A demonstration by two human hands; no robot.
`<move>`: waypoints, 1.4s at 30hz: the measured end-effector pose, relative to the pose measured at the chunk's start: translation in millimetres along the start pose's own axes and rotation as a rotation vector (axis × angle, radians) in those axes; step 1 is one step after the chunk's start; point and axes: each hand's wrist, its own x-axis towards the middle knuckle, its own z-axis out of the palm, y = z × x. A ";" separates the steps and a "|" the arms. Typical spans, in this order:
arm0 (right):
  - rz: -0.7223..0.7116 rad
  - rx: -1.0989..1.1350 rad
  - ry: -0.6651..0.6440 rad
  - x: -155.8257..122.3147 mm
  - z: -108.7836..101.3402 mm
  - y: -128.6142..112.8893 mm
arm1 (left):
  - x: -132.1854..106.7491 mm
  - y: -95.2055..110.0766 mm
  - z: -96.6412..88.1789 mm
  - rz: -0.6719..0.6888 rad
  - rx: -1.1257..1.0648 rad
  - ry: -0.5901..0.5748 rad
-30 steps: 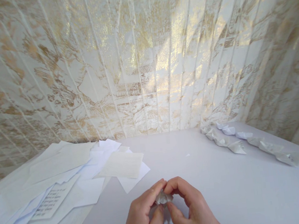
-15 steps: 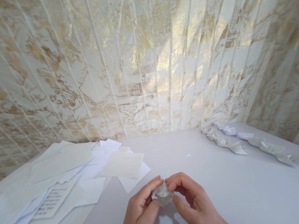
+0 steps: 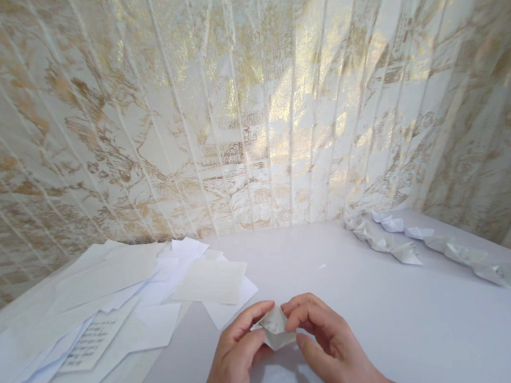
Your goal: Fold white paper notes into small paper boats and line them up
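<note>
A small folded piece of white paper (image 3: 274,329) is held just above the white table (image 3: 391,330), near its front edge. My left hand (image 3: 233,366) pinches its left side with thumb and fingers. From the right, my right hand (image 3: 331,346) pinches the other side, fingers curled over the top. Both hands are closed on the paper and part of it is hidden between the fingers.
A loose spread of white paper sheets (image 3: 90,321) covers the left of the table. Several small folded paper pieces (image 3: 422,243) lie in rows at the back right. A cream and gold curtain (image 3: 245,100) hangs behind the table.
The folded paper has opened out a little and turned between my fingers. Both hands have shifted slightly away from me.
</note>
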 end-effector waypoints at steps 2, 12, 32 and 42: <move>-0.064 -0.090 -0.011 -1.0 1.0 -0.1 | -0.2 0.7 0.9 -0.010 0.022 0.029; -0.364 -0.237 -0.074 -1.8 2.2 -5.4 | -1.8 5.5 7.6 -0.136 0.077 0.023; -0.579 -0.331 -0.176 -0.5 2.3 -1.7 | -1.9 7.5 7.4 -0.102 0.164 0.023; -0.241 -0.293 -0.057 -0.9 4.8 2.4 | 1.3 4.8 5.8 -0.052 0.422 0.043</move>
